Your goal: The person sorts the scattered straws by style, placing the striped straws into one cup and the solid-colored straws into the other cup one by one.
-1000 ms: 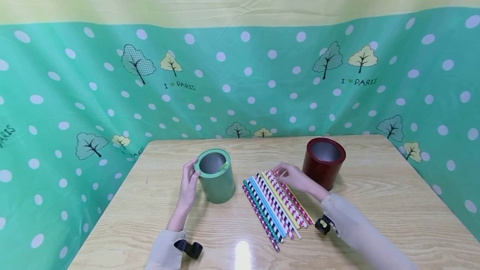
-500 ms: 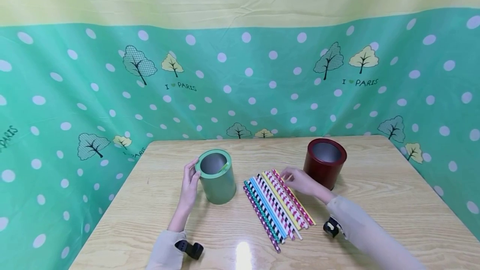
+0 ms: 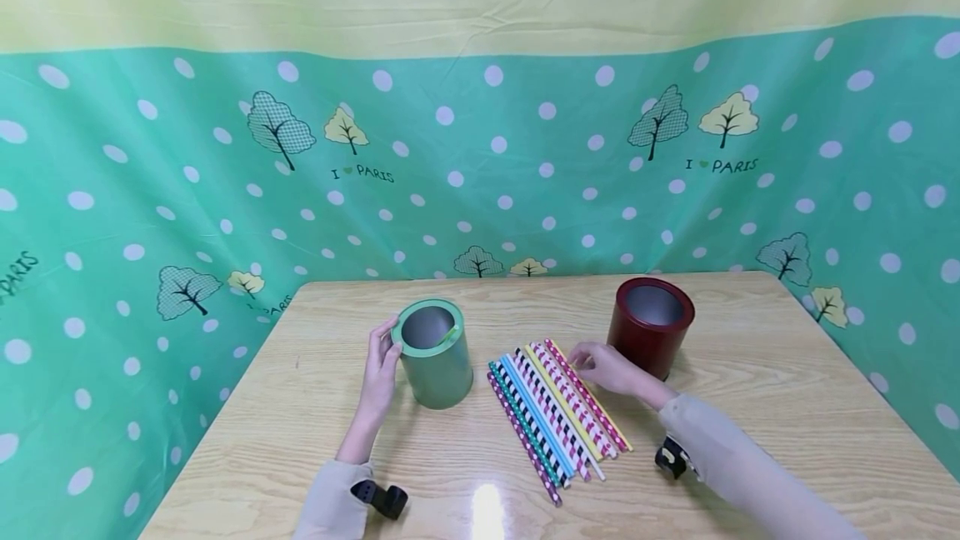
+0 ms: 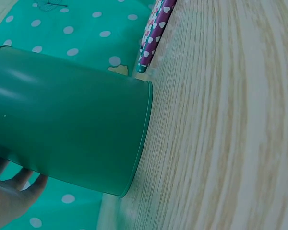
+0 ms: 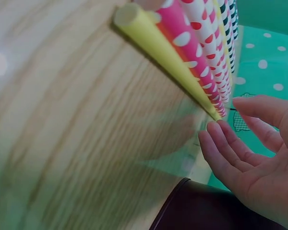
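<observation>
Left hand (image 3: pixel 380 367) grips green can (image 3: pixel 439 375); right hand (image 3: pixel 609 367) near yellow straw (image 5: pixel 164 57).

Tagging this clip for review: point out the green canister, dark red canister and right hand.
Green canister (image 3: pixel 438 375): head view, front of outer wall.
Dark red canister (image 3: pixel 645 343): head view, front of outer wall.
Right hand (image 3: pixel 607 367): head view, back of hand.

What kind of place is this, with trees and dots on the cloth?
Probably a little indoor play or craft corner, but I can't be sure. A dotted cloth with printed trees hangs behind a wooden table, where colorful straws lie near a green can and a red can.
</observation>
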The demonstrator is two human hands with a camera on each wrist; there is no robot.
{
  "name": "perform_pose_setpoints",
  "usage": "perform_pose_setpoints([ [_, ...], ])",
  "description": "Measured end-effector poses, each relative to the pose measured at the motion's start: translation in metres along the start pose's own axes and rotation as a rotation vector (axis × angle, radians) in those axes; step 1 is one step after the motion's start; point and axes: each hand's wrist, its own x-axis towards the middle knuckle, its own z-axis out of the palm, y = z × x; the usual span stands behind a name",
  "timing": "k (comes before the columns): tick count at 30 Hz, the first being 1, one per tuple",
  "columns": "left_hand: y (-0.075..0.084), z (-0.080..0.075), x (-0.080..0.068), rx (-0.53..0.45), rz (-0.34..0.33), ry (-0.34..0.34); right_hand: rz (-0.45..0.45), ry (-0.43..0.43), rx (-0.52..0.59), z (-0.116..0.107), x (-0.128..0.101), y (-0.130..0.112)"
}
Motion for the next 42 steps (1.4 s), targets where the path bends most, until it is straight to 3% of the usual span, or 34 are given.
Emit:
perform_pose_setpoints([
  [31,-0.002,0.0,0.0,-0.014,0.009,-0.011,-0.035,-0.03,-0.038,0.008,0.002,0.011],
  [42,0.0,0.0,-0.001,0.018,0.007,-0.002,0.015,-0.012,-0.07,0.012,0.003,0.009],
])
